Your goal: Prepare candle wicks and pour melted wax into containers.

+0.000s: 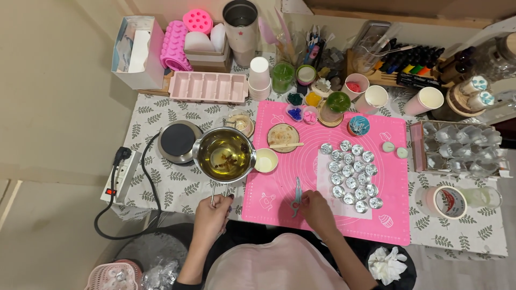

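Nearest the camera, the left hand (211, 216) closes around the thin metal handle (213, 194) of a steel melting pot (224, 154), gripping it at the desk's front edge. The right hand (316, 210) rests on the pink silicone mat (279, 185), its fingers pinched on the small blue scissors (296, 194) that lie on the mat pointing away from the person.

Just beyond the right hand, a cluster of small silver tealight cups (352, 174) sits packed together on a white sheet on the mat. The melting pot holds clear yellowish liquid with some darker bits in it, and stands on the leaf-patterned cloth (177, 185) covering the desk, just left of the mat. A small cream bowl (265, 160) touches the mat's left edge beside the pot, and a round electric hot plate (178, 141) sits just left of the pot, its black cable running to a white power strip (122, 174).

Farther back on the mat lie a wooden disc (283, 137) with a stick across it and a green glass jar (337, 102). A roll of tape (449, 202) lies right of the mat. At the rear stand a pink rectangular mould tray (208, 86), stacked white paper cups (259, 78) and a tall steel tumbler (240, 29).
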